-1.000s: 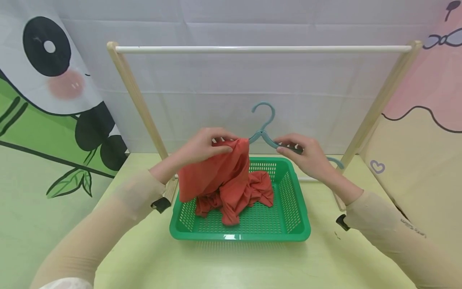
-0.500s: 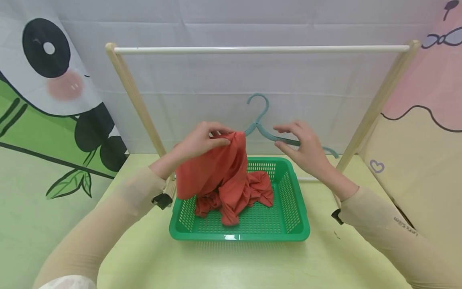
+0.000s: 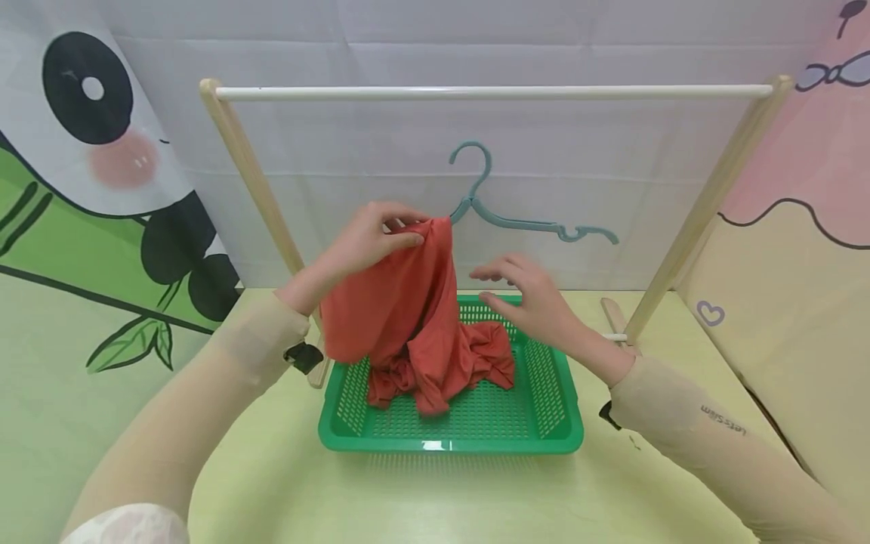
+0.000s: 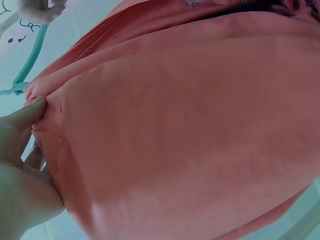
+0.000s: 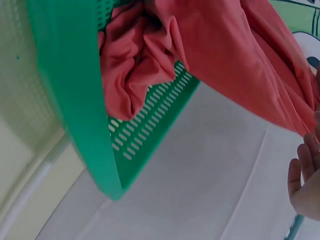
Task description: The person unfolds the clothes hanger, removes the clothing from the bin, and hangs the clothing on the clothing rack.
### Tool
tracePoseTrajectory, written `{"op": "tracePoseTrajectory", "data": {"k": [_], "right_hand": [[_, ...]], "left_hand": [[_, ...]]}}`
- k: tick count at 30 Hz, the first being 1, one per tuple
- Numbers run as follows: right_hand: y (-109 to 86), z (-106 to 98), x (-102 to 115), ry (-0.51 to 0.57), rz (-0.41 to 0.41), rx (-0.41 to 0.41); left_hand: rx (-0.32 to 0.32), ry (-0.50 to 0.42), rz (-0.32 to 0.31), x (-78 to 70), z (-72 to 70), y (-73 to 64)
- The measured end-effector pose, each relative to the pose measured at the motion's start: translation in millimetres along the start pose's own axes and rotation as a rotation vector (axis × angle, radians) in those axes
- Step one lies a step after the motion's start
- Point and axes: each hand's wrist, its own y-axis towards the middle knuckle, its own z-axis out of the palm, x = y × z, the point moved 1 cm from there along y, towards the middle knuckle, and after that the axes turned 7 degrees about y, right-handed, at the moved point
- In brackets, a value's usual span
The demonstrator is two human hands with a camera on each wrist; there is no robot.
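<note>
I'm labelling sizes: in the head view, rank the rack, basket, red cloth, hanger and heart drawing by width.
1. Rack
2. Basket
3. Red cloth and hanger: unsure, as part of the hanger is hidden
4. Heart drawing

Booth-like nook: 2 cartoon-printed walls [image 3: 102, 204], pale table [image 3: 435, 499]

From here I see a beige left sleeve [image 3: 220, 374], a matching right sleeve [image 3: 669, 408] with dark lettering [image 3: 723, 421], black tabs [image 3: 303, 356] at both cuffs [image 3: 291, 319], pale patterned cloth [image 3: 132, 526] topping the left.
</note>
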Motion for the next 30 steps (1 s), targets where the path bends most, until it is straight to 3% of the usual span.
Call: {"op": "tracePoseTrajectory", "data": {"k": [11,19,24,30], "right_hand": [[10.8,39.1,15.9,0.179,0.079,0.312],[14.6,48.8,14.9,0.154,0.136,0.392],[13.8,45.1,12.9,0.071,0.233,0.45],[11.4,38.1,5.4,0.029,0.286,0.418]], "left_hand": [[-0.007,0.057,-0.003,-8.1,-14.7,10.9],[0.008,0.062,-0.002,-13.8,-21.0,12.6],[0.0,0.054,0.0,-14.5,-26.8,12.9],[-0.048,0.049,-0.014,-11.8,-35.6,12.1]]}}
